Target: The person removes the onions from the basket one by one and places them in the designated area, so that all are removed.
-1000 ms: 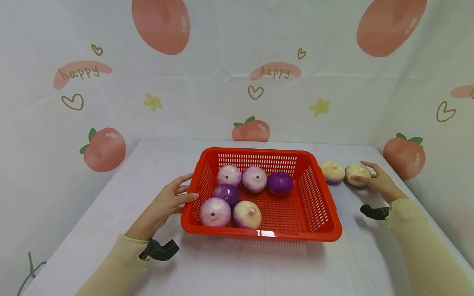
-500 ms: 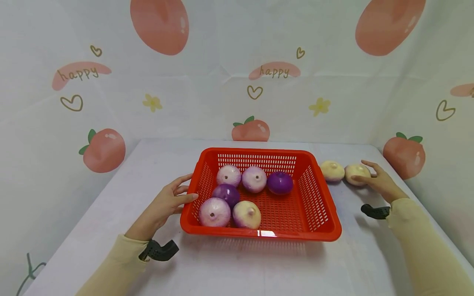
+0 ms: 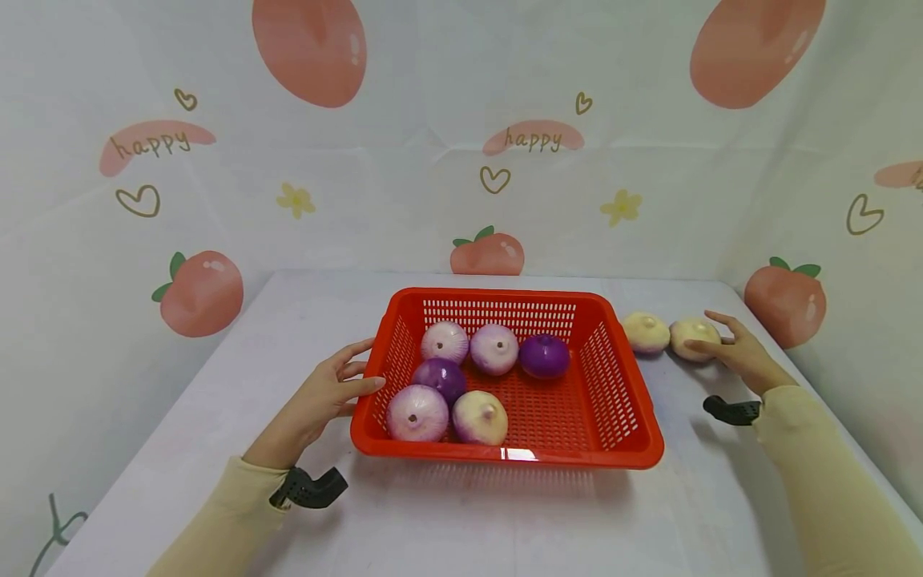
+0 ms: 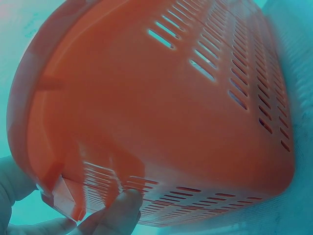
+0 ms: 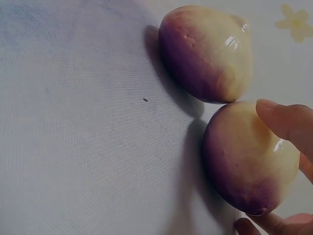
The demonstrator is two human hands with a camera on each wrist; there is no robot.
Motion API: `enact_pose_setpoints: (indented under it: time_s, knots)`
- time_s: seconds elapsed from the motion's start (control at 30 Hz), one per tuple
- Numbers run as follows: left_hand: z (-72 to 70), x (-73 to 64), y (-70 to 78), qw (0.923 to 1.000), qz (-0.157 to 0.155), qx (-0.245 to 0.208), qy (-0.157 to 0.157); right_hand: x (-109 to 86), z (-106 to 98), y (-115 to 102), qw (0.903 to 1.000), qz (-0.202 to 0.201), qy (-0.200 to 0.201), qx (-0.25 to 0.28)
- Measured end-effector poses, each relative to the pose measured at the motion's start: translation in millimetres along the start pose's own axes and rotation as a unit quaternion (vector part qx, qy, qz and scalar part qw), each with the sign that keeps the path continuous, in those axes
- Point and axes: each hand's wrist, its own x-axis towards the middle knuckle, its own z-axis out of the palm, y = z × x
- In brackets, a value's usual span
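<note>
Your left hand (image 3: pixel 320 398), part-curled, grips the red basket (image 3: pixel 577 458); six onions (image 3: pixel 494 350) lie inside, apparently done; two seem left on the table (image 3: pixel 461 521): the free onion (image 3: pixel 646 333), then, touching it, the outer onion (image 3: pixel 694 330), pinched by your half-open right hand (image 3: pixel 747 357).

A screened-off tabletop setup is suggested by the white table (image 3: pixel 461 529), enclosed on three sides by a fruit-printed backdrop (image 3: pixel 404 208); the wider room is hidden.
</note>
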Motion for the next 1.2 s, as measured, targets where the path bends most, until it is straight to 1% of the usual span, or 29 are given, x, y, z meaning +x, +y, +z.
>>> enact_pose_setpoints:
  time_s: [0.2, 0.3, 0.43, 0.53, 0.67, 0.73, 0.8, 0.87, 0.93, 1.0, 1.1, 1.13, 1.17, 1.2]
  knots:
    - [1.2, 0.4, -0.1, 1.0000, -0.002, 0.002, 0.002, -1.0, -2, 1, 1.0000, -0.009, 0.001, 0.003]
    - [1.3, -0.1, 0.4, 1.0000, -0.001, 0.001, 0.002, -3.3, -5, 1, 0.9994, -0.022, -0.001, 0.027]
    - [1.2, -0.5, 1.2, 1.0000, -0.002, 0.001, 0.001, -7.7, -10, -2, 0.9963, -0.040, 0.005, 0.076]
    - [1.2, -0.4, 1.8, 1.0000, -0.003, 0.003, 0.001, -13.0, -13, -10, 0.9936, -0.051, 0.025, 0.097]
    - [1.3, -0.2, 1.9, 1.0000, -0.006, 0.004, 0.003, -21.9, -15, -31, 0.9896, -0.067, 0.051, 0.117]
    - [1.0, 0.0, 1.7, 1.0000, -0.006, 0.005, 0.004, -27.0, -16, -43, 0.9819, -0.084, 0.060, 0.159]
    - [0.9, 0.1, 1.7, 0.9999, -0.006, 0.007, 0.004, -32.9, -15, -56, 0.9678, -0.111, 0.066, 0.216]
    - [0.6, 0.2, 1.5, 0.9999, -0.007, 0.007, 0.004, -41.2, -13, -71, 0.9493, -0.147, 0.068, 0.270]
    - [0.6, 0.0, 1.6, 0.9999, -0.008, 0.006, 0.003, -50.4, -8, -89, 0.9271, -0.190, 0.064, 0.317]
    - [0.8, -0.4, 2.1, 1.0000, -0.007, 0.005, 0.001, -60.6, 0, -107, 0.9060, -0.236, 0.054, 0.347]
    - [1.6, -1.0, 3.3, 1.0000, -0.005, 0.005, -0.001, -75.2, 15, -134, 0.8823, -0.304, 0.027, 0.358]
    - [1.8, -1.2, 3.6, 1.0000, -0.004, 0.005, -0.001, -79.9, 21, -142, 0.8780, -0.323, 0.016, 0.353]
    - [2.0, -1.3, 3.7, 1.0000, -0.003, 0.005, -0.002, -84.6, 27, -149, 0.8787, -0.338, 0.007, 0.337]
    - [2.2, -1.3, 3.7, 1.0000, -0.003, 0.005, -0.001, -89.0, 33, -156, 0.8815, -0.351, 0.001, 0.316]
